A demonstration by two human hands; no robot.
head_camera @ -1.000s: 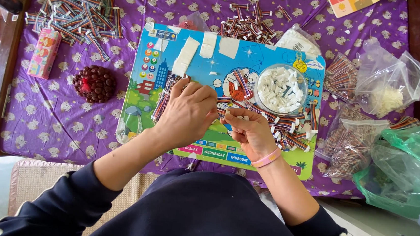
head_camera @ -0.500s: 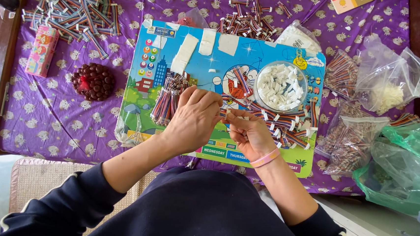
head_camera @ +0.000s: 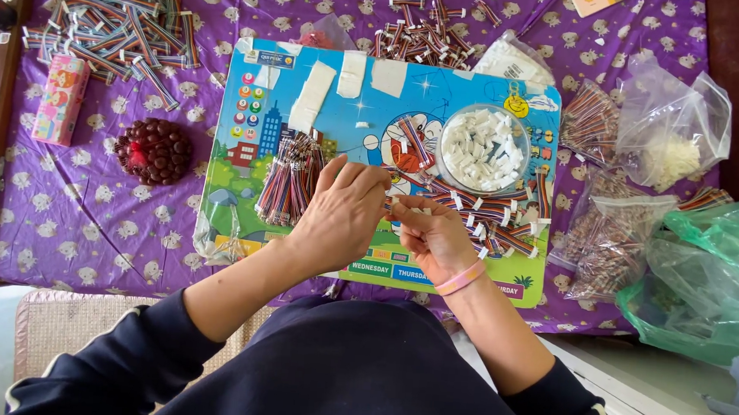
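Note:
My left hand (head_camera: pixel 343 210) and my right hand (head_camera: pixel 433 234) meet over a colourful cartoon board (head_camera: pixel 244 138), fingertips pinched together on a striped ribbon cable with a small white connector (head_camera: pixel 406 207). A bundle of striped ribbon cables (head_camera: pixel 292 179) lies just left of my left hand. Finished cables with white ends (head_camera: pixel 499 221) are piled right of my right hand. A clear round bowl of small white connectors (head_camera: pixel 484 148) stands on the board behind my right hand. A pink band circles my right wrist.
A purple patterned cloth (head_camera: pixel 83 213) covers the table. More cable piles lie at the back left (head_camera: pixel 114 16) and back centre (head_camera: pixel 421 33). A dark red beaded object (head_camera: pixel 153 150) and a pink box (head_camera: pixel 61 99) sit left. Clear bags (head_camera: pixel 669 137) and a green bag (head_camera: pixel 711 275) crowd the right.
My left hand has shifted right toward my right hand; both now pinch the cable together near the board's centre.

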